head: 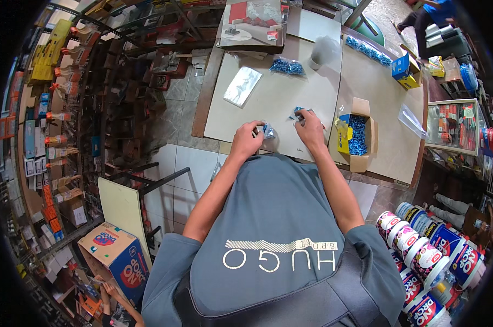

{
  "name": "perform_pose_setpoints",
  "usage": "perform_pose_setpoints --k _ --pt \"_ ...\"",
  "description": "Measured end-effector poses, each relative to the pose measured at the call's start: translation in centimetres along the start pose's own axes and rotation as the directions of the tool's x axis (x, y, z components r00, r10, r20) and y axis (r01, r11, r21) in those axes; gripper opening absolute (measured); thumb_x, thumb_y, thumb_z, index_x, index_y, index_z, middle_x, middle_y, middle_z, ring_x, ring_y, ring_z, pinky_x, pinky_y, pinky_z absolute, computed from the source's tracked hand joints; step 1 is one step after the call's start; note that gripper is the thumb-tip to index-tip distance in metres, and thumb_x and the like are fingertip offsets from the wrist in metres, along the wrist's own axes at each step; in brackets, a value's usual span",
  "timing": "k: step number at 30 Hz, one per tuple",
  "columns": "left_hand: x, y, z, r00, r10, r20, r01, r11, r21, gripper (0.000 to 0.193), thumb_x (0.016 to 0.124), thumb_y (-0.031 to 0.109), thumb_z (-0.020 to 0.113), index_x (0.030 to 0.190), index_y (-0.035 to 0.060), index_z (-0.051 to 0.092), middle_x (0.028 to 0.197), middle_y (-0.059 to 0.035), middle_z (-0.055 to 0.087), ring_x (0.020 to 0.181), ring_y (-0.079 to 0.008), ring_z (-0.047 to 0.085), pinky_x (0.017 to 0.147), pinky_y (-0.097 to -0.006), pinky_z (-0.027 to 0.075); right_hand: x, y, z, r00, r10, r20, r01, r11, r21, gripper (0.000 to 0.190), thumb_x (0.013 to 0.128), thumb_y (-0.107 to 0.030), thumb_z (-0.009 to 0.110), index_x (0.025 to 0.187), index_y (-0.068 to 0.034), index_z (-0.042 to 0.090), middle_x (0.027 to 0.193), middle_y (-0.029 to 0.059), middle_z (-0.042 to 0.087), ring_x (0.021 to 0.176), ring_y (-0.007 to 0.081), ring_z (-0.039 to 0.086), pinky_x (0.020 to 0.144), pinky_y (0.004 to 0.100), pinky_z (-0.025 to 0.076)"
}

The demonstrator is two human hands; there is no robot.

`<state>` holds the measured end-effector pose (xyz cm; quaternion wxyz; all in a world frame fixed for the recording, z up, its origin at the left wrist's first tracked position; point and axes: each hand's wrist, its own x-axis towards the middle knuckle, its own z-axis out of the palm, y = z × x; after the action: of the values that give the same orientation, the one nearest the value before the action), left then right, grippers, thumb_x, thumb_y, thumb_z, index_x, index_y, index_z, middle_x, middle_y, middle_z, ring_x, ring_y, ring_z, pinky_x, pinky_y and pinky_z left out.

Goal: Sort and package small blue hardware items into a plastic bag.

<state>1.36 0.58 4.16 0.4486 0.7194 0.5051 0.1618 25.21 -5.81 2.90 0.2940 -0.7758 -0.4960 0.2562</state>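
My left hand (248, 139) pinches a small clear plastic bag (269, 131) with a few blue pieces inside, close to the table's near edge. To its right, my right hand (309, 126) has its fingers closed around several small blue pieces (299, 109), which look like plastic wall plugs. Part of these is hidden by the fingers. An open yellow and blue cardboard box (344, 137) full of the same blue pieces (357, 135) stands right of my right hand. Beyond my hands lie a stack of flat clear bags (243, 86) and a filled clear bag (287, 66) of blue pieces.
A white cup (316, 61) holding clear plastic and a picture box (252, 24) stand at the back. Another open box (405, 71) and a long filled bag (368, 51) lie at right. Paint buckets (426, 253) are stacked behind right; a loaded shelf (62, 135) lines the left.
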Motion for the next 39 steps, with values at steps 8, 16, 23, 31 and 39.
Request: perform_pose_setpoints --k 8,16,23,31,39 --pt "0.0 0.7 0.2 0.999 -0.017 0.029 0.017 1.000 -0.008 0.035 0.085 0.018 0.064 0.116 0.0076 0.075 0.097 -0.0189 0.072 0.085 -0.0323 0.070 0.080 -0.0411 0.057 -0.8 1.9 1.2 0.999 -0.049 0.013 0.051 0.968 -0.245 0.032 0.084 -0.011 0.071 0.115 -0.006 0.069 0.106 0.0201 0.069 0.100 0.0400 0.068 0.086 0.0491 0.055" --pt "-0.6 0.2 0.2 1.000 0.013 -0.001 -0.013 1.000 -0.015 0.034 0.085 0.018 0.064 0.116 0.0069 0.075 0.096 -0.0188 0.071 0.084 -0.0329 0.070 0.079 -0.0411 0.057 -1.1 2.3 2.2 0.995 -0.097 -0.040 0.086 0.974 -0.208 0.029 0.085 -0.011 0.071 0.114 -0.007 0.067 0.104 0.0196 0.067 0.099 0.0413 0.067 0.085 0.0505 0.055" --pt "-0.8 0.2 0.1 1.000 -0.008 0.007 0.008 1.000 -0.008 0.034 0.085 0.018 0.065 0.115 0.0064 0.075 0.095 -0.0192 0.071 0.082 -0.0332 0.069 0.078 -0.0414 0.056 -0.7 2.2 2.5 0.996 -0.085 -0.014 0.081 0.983 -0.166 0.029 0.086 -0.012 0.072 0.114 -0.007 0.067 0.104 0.0203 0.067 0.098 0.0417 0.068 0.085 0.0507 0.055" --pt "-0.9 0.1 0.4 1.000 0.005 0.005 -0.005 1.000 -0.014 0.034 0.085 0.018 0.065 0.115 0.0058 0.075 0.097 -0.0197 0.071 0.082 -0.0335 0.069 0.078 -0.0416 0.057 0.7 1.0 3.3 0.994 -0.102 0.042 0.110 0.946 -0.304 0.024 0.089 -0.020 0.072 0.110 -0.009 0.073 0.099 0.0178 0.069 0.093 0.0392 0.069 0.082 0.0485 0.056" --pt "-1.1 0.0 0.3 1.000 0.000 0.007 0.000 1.000 -0.023 0.033 0.085 0.017 0.065 0.115 0.0051 0.075 0.098 -0.0200 0.071 0.084 -0.0340 0.070 0.079 -0.0416 0.057 0.5 -0.4 3.5 0.992 -0.109 0.064 0.104 0.991 0.089 0.022 0.088 -0.015 0.072 0.107 -0.005 0.073 0.096 0.0168 0.070 0.086 0.0330 0.071 0.078 0.0423 0.056"
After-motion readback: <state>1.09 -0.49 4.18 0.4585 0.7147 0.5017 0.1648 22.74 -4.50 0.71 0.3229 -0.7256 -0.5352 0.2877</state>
